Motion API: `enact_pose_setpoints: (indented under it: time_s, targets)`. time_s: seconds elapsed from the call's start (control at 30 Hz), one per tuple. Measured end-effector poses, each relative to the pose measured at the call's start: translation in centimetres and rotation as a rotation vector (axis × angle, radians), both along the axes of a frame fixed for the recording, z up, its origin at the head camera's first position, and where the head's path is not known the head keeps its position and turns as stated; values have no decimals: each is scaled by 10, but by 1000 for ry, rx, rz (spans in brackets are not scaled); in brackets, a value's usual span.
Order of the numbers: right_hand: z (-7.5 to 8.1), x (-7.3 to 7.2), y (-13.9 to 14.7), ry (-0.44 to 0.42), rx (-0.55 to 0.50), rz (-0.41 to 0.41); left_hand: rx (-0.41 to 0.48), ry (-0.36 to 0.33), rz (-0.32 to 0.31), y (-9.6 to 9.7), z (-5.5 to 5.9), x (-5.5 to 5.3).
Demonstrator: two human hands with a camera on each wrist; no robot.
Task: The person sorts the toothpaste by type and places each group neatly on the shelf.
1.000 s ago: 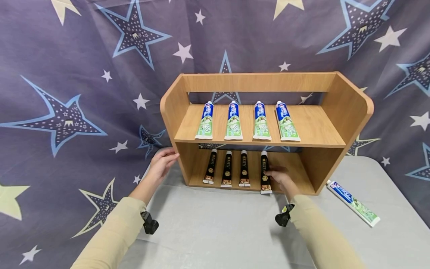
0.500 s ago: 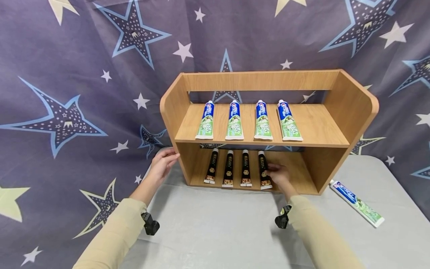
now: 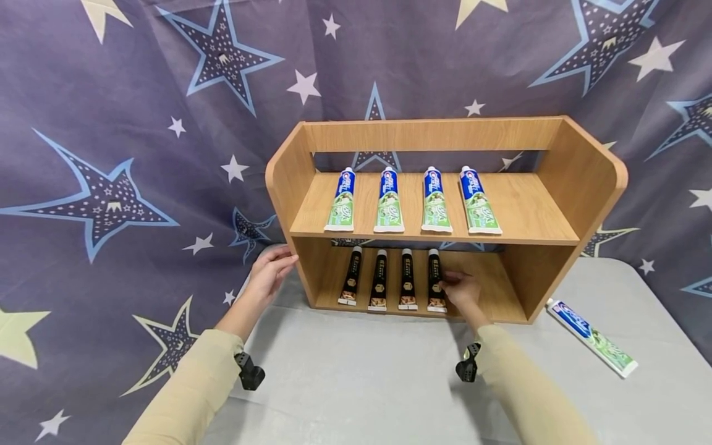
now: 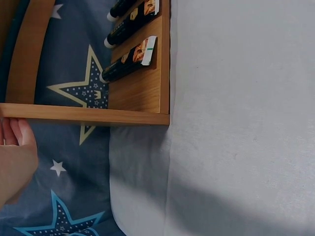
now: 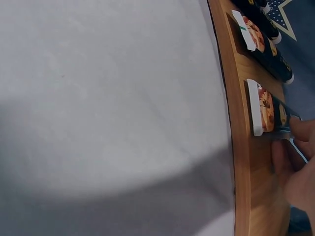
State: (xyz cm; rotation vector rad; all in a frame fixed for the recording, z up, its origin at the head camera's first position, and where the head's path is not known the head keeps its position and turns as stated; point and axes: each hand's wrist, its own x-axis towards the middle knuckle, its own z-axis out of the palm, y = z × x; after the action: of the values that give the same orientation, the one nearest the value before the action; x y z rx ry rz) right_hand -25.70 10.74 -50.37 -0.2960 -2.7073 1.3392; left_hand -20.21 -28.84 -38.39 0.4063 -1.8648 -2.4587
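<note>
My right hand (image 3: 463,289) pinches the rightmost black toothpaste tube (image 3: 436,281) on the lower board of a wooden shelf (image 3: 431,126). In the right wrist view, fingers (image 5: 300,129) lie on that tube near its middle, and its white crimped end faces the front edge. Several black tubes stand side by side in a row there, caps to the back. My left hand (image 3: 269,273) rests its fingertips against the outside of the shelf's left side panel; in the left wrist view its fingers (image 4: 18,132) are partly hidden behind the panel.
On the upper board lie several blue-and-green toothpaste tubes (image 3: 389,201) in a row. Another blue-and-green tube (image 3: 592,339) lies on the grey-covered table (image 3: 356,377) to the right of the shelf. A star-patterned curtain (image 3: 167,62) hangs behind.
The rightmost black tube went back from over the front edge onto the lower board and turned straighter, in line with the others. My right hand moved with it; my left hand stayed put.
</note>
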Motion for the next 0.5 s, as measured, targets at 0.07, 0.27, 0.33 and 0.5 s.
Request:
enact_pose_setpoints:
  time_s: [0.07,0.27,0.33,0.5]
  targets:
    - [2,1,2,4,8,1,5,7,-2,0,1,0]
    - [5,5,8,-27,-3,33,16,4,-8,1,2,1]
    - [4,7,11,-37,6,63,21,0,-3,1,2,1]
    - [4,16,19,-25,-21,148,27,5,0,1,3,2]
